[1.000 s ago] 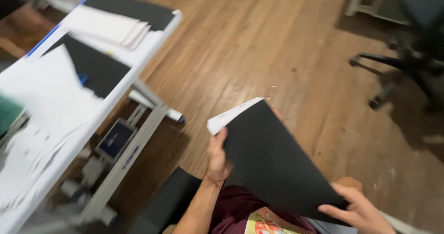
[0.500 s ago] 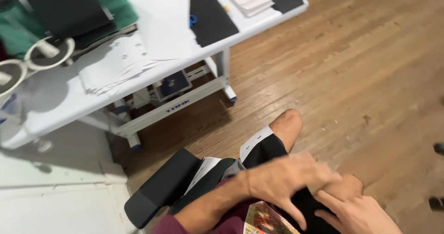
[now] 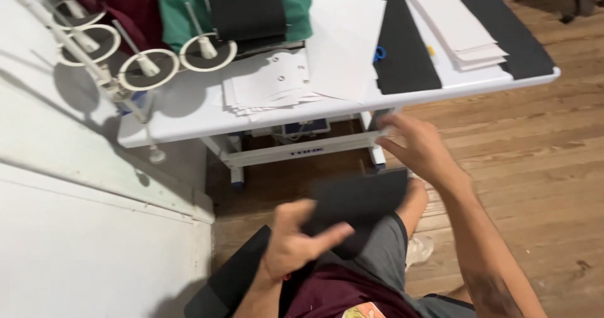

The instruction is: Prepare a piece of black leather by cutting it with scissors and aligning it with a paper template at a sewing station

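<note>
Over the lap, left hand (image 3: 296, 245) gripping blurred black sheet (image 3: 362, 198), right hand (image 3: 418, 148) spread free

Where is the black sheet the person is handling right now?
In the head view, the black sheet lies low and centre across the person's lap, touched by the left hand, below the white table's front edge; the right hand hovers just above it.

The left hand (image 3: 296, 245) sits low over the lap, fingers spread, forefinger and thumb pointing forward, forearm bent up from below. The right hand (image 3: 418, 148) is stretched ahead on a straight arm, fingers loosely open, blurred.
</note>
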